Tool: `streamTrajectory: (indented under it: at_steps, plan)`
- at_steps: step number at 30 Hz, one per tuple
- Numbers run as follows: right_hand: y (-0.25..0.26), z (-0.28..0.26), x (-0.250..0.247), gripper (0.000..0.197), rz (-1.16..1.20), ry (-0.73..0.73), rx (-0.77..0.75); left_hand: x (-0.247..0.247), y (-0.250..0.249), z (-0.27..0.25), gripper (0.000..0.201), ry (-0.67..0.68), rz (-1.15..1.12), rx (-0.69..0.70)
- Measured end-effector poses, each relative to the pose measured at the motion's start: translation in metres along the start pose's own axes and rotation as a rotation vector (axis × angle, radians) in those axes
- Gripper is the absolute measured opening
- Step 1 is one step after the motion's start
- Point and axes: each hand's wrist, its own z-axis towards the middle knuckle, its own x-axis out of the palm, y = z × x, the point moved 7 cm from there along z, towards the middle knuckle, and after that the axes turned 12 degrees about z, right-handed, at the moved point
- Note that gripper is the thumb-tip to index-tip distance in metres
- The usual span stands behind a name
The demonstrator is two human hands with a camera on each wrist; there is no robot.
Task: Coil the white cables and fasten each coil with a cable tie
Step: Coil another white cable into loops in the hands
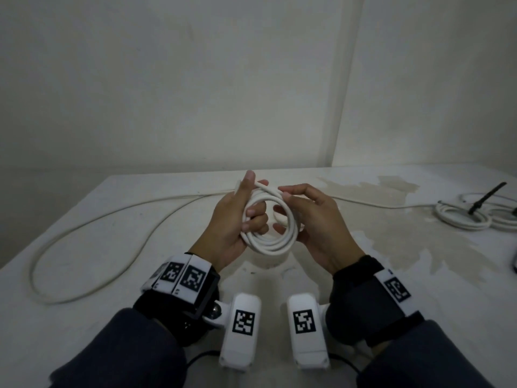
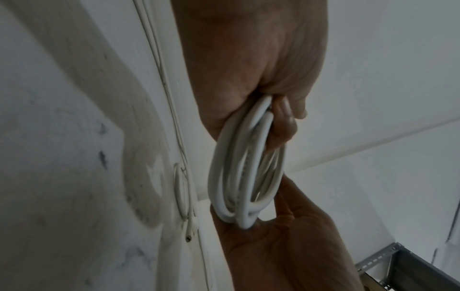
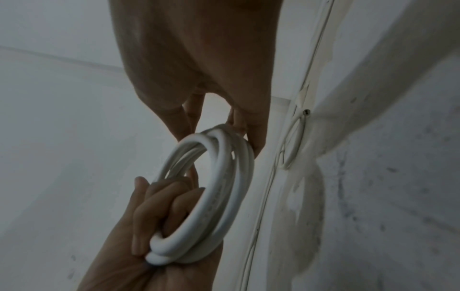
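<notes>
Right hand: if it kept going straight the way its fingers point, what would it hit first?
Probably the left hand: the right hand points left across the white cable coil it pinches. Depth is unclear.

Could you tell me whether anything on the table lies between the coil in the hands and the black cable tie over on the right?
Nothing visible does. The coil is held above the table by the left hand and the right hand. Toward the black cable tie, lying on a finished coil, only a flat cable strand crosses the stained surface.
</notes>
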Motion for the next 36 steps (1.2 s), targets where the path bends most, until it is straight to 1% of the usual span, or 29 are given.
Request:
streamTrajectory:
  at_steps: [2,5,10,11,12,14,15,16,19,20,22,24,26,29,31,32,34,36]
  plan:
    - [0.004,-0.002,0.002,0.013,-0.06,0.022,-0.056,0.0,0.002,0.0,0.039,0.0,0.004,-0.011]
    - [0.007,-0.004,0.008,0.02,-0.157,0.097,-0.113,-0.002,0.001,-0.001,0.033,-0.001,0.014,-0.006]
    - [0.005,-0.004,0.009,0.022,-0.124,0.177,-0.08,-0.003,0.0,0.0,0.032,-0.002,-0.011,-0.016]
    - [0.006,-0.004,0.008,0.021,-0.124,0.17,-0.101,-0.003,0.001,0.001,0.031,-0.005,-0.029,-0.017]
    - [0.008,-0.004,0.006,0.019,-0.143,0.144,-0.153,-0.003,0.001,0.001,0.031,-0.008,-0.055,-0.017]
    - [0.015,-0.001,-0.001,0.014,-0.232,0.053,-0.304,-0.006,-0.002,0.004,0.031,-0.024,-0.123,0.001]
    - [0.017,0.0,-0.005,0.012,-0.269,0.011,-0.346,-0.009,-0.006,0.005,0.032,-0.039,-0.153,0.019]
    - [0.016,0.002,-0.006,0.012,-0.291,-0.013,-0.354,-0.014,-0.01,0.006,0.034,-0.056,-0.175,0.036]
    - [0.014,0.003,-0.005,0.003,-0.312,-0.032,-0.329,-0.021,-0.016,0.007,0.034,-0.085,-0.211,0.057]
    - [0.015,0.002,-0.007,0.004,-0.282,-0.068,-0.325,-0.023,-0.015,0.007,0.032,-0.093,-0.22,0.058]
    - [0.016,0.003,-0.016,0.007,-0.131,-0.169,-0.28,-0.026,-0.014,0.008,0.03,-0.106,-0.251,0.07]
    - [0.01,0.003,-0.022,0.01,0.032,-0.227,-0.165,-0.029,-0.014,0.01,0.031,-0.127,-0.298,0.092]
    - [0.001,0.005,-0.023,0.013,0.117,-0.213,-0.042,-0.032,-0.015,0.011,0.035,-0.148,-0.343,0.113]
    - [-0.005,0.006,-0.02,0.015,0.121,-0.158,0.029,-0.033,-0.017,0.013,0.041,-0.138,-0.367,0.136]
    - [-0.003,0.006,-0.018,0.013,0.087,-0.127,0.017,-0.031,-0.015,0.013,0.043,-0.108,-0.379,0.128]
    - [0.0,0.006,-0.018,0.011,0.074,-0.126,-0.015,-0.028,-0.012,0.013,0.044,-0.084,-0.383,0.109]
    - [0.008,0.006,-0.021,0.007,0.051,-0.147,-0.123,-0.018,-0.003,0.011,0.047,-0.025,-0.378,0.052]
    - [0.015,0.004,-0.025,0.007,-0.018,-0.168,-0.227,-0.008,0.005,0.008,0.046,0.032,-0.361,0.01]
